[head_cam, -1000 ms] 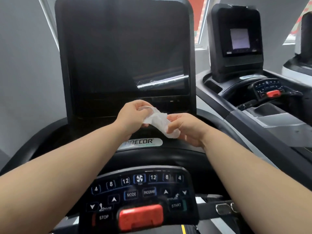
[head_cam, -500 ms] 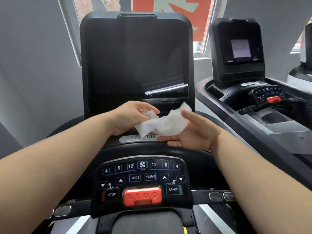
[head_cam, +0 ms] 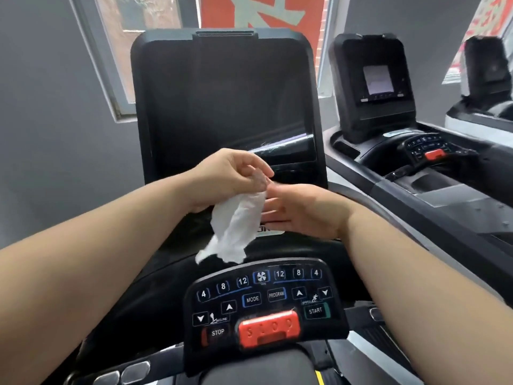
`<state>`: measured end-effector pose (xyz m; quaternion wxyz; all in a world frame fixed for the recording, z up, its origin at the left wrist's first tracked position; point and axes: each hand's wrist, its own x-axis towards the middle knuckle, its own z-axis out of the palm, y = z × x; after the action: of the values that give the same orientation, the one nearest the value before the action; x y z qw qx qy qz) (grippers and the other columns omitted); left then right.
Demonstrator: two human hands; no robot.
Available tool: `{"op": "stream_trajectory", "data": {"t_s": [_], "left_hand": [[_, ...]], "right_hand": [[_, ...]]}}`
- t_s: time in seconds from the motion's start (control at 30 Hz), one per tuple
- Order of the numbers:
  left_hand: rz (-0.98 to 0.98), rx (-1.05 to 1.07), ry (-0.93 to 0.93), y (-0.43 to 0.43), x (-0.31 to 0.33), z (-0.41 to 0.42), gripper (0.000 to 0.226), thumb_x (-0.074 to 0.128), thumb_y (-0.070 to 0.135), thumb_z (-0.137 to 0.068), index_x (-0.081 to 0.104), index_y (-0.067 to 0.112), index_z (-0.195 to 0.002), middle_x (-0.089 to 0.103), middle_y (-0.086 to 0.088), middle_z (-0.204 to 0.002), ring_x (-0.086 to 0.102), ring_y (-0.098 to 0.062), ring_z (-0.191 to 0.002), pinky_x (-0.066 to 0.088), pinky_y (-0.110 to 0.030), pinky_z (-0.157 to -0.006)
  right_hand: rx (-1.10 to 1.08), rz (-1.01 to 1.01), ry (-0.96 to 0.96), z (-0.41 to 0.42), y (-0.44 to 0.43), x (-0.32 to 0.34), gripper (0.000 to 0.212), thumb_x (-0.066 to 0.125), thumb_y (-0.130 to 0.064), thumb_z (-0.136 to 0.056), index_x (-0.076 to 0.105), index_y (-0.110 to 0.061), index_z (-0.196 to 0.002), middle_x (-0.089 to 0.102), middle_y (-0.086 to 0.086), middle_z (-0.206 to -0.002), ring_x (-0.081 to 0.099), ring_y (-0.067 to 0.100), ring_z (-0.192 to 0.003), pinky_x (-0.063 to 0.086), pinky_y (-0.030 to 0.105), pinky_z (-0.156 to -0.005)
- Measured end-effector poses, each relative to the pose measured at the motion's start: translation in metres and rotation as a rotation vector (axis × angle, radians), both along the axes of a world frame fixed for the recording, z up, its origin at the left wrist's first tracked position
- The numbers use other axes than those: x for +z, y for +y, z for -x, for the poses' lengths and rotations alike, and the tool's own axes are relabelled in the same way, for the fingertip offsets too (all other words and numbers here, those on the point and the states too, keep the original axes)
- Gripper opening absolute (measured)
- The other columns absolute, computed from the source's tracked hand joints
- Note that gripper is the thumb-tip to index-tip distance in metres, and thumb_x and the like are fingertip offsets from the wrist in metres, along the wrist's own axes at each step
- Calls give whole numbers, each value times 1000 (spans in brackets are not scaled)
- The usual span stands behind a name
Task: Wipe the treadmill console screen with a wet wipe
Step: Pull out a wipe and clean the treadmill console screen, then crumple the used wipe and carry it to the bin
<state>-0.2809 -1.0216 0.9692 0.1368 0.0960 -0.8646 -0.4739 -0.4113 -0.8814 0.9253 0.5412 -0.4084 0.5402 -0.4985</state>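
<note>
The treadmill console screen (head_cam: 224, 107) is a tall dark panel straight ahead, blank, with a bright streak near its lower right. A crumpled white wet wipe (head_cam: 236, 223) hangs below the screen. My left hand (head_cam: 224, 176) pinches its top corner between fingertips. My right hand (head_cam: 299, 209) is held flat with fingers extended just right of the wipe, touching or nearly touching its upper edge. Both hands are in front of the console's lower edge, apart from the screen.
A button panel (head_cam: 263, 298) with a red stop clip (head_cam: 268, 329) sits below the hands. A second treadmill (head_cam: 374, 107) with a small lit display stands to the right. Behind the console are a window and a grey wall.
The wipe was spread between both hands; now it hangs down from my left fingertips and my right hand has flattened out beside it. The view has tilted up and left.
</note>
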Motion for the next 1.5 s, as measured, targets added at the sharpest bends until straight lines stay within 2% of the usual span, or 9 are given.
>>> {"op": "stream_trajectory", "data": {"t_s": [0.2, 0.3, 0.37, 0.57, 0.7, 0.83, 1.07, 1.3, 1.5], "left_hand": [[-80, 88, -1, 0, -9, 39, 21, 76, 17, -75, 72, 22, -95, 74, 4, -85, 68, -14, -79, 54, -30, -71], [-400, -95, -297, 23, -31, 69, 58, 71, 55, -75, 64, 13, -114, 71, -7, -105, 67, -23, -96, 54, -38, -85], [-505, -264, -544, 58, -40, 87, 79, 59, 76, -66, 60, 11, -112, 69, -7, -94, 65, -20, -83, 52, -29, -69], [-469, -344, -447, 209, -43, 137, 41, 66, 12, -84, 56, 13, -124, 67, -3, -76, 63, -12, -64, 36, -21, -49], [-472, -430, -417, 344, -45, 155, 34, 56, 17, -91, 52, 20, -125, 64, 0, -63, 58, -10, -52, 29, -20, -44], [-395, -802, -637, 499, -53, 136, 48, 53, 67, -80, 54, 30, -110, 61, 3, -68, 44, -9, -57, 29, -24, -55], [-330, -1056, -711, 711, -97, 73, 13, 57, 6, -84, 63, 17, -85, 64, 4, -68, 59, -6, -49, 46, -20, -54], [-318, -1482, -840, 823, -138, 10, 42, 58, 48, -88, 67, 16, -115, 71, -9, -97, 66, -22, -80, 56, -32, -73], [-544, -1406, -1129, 884, -172, -36, 74, 30, 74, -85, 53, 23, -134, 63, -7, -127, 60, -30, -116, 43, -45, -100]], "right_hand": [[-362, 11, 97, 1, 27, -6, 16, 56, -2, -90, 70, -9, -88, 69, 9, -87, 64, 21, -82, 54, 36, -82], [-580, 8, 52, 10, 67, -9, 22, 46, -2, -90, 65, -6, -97, 66, 8, -89, 63, 18, -76, 56, 31, -70], [-746, 8, 16, 19, 104, -11, 27, 43, -5, -90, 63, -3, -108, 63, 12, -96, 61, 23, -81, 56, 34, -71], [-1227, -7, -3, 26, 265, -2, 30, 36, -2, -93, 64, -11, -94, 64, 6, -77, 60, 18, -61, 53, 29, -53], [-1487, -48, -32, 7, 395, -2, 30, 38, -1, -94, 59, -12, -113, 64, 4, -79, 61, 12, -52, 48, 22, -43], [-1794, -79, -71, -38, 537, -13, 27, 43, -2, -93, 55, -16, -113, 61, 8, -91, 59, 17, -58, 49, 25, -42], [-2220, -172, -82, -151, 718, -57, 22, 46, -9, -94, 55, -29, -92, 64, 10, -109, 57, 23, -82, 47, 34, -66], [-2492, -136, -169, -240, 784, -105, 26, 50, -9, -91, 55, -34, -91, 70, 11, -94, 64, 27, -74, 54, 44, -65], [-2638, -120, -245, -298, 816, -136, 30, 49, -4, -86, 53, -32, -98, 66, 13, -87, 58, 26, -71, 43, 38, -61]]}}
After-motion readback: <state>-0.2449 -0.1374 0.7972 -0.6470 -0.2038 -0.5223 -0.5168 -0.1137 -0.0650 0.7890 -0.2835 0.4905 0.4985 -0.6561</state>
